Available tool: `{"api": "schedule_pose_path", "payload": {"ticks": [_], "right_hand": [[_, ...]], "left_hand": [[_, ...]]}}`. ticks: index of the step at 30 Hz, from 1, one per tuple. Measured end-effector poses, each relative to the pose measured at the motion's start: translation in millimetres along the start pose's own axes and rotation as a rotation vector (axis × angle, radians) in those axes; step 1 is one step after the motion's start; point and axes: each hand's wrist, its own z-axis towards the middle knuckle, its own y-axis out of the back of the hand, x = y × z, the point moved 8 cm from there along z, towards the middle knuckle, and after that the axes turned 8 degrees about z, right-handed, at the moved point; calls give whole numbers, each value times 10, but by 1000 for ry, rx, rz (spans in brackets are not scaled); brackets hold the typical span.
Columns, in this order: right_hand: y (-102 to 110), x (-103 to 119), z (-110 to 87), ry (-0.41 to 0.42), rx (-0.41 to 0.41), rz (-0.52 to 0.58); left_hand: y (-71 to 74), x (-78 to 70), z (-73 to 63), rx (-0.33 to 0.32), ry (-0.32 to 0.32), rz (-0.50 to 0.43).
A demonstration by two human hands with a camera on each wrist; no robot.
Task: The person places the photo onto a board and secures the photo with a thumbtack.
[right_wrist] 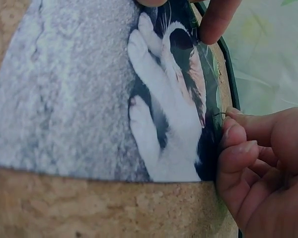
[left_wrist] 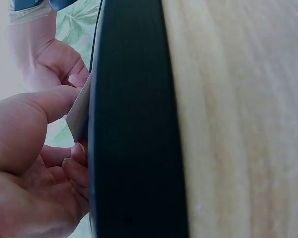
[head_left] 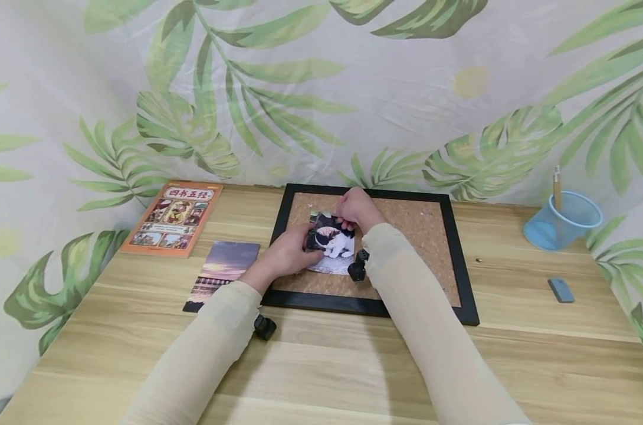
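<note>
A photo of a black-and-white cat (head_left: 338, 243) lies over the left half of a black-framed cork board (head_left: 406, 242). My left hand (head_left: 288, 252) holds the photo by its left side, thumb across its face and fingers at the edge. In the left wrist view the photo's edge (left_wrist: 79, 116) tilts up beside the black frame (left_wrist: 134, 119). At the photo's upper right, my right hand (head_left: 358, 208) pinches a pin. The right wrist view shows the pin's thin dark needle (right_wrist: 219, 114) pointing at the photo; its head is hidden by the fingertips.
A sunset photo (head_left: 228, 260) lies left of the board, below an orange book (head_left: 175, 218). On the right are a small brass-coloured piece (head_left: 478, 260), a blue-grey eraser-like block (head_left: 561, 290) and a blue mesh cup (head_left: 563, 221) holding a pencil (head_left: 557, 189). A leaf-patterned curtain (head_left: 311, 88) hangs behind.
</note>
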Motion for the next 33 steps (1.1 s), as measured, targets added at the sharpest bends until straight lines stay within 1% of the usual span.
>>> {"api": "schedule_pose_path", "payload": {"ticks": [9, 16, 19, 22, 23, 30, 33], "right_hand": [[3, 8, -35, 3, 15, 29], [-2, 17, -23, -16, 16, -3], [-2, 10, -13, -25, 18, -15], [-1, -1, 3, -27, 26, 0], [-1, -5, 9, -28, 27, 4], [-8, -15, 48, -33, 22, -3], [-11, -22, 68, -37, 19, 0]], "left_hand": [[-40, 42, 34, -7, -18, 18], [-120, 162, 123, 5, -17, 23], [-130, 163, 131, 6, -14, 20], [-143, 163, 140, 4, -14, 23], [-145, 161, 140, 3, -14, 22], [-15, -27, -14, 5, -12, 11], [-30, -9, 4, 5, -17, 22]]}}
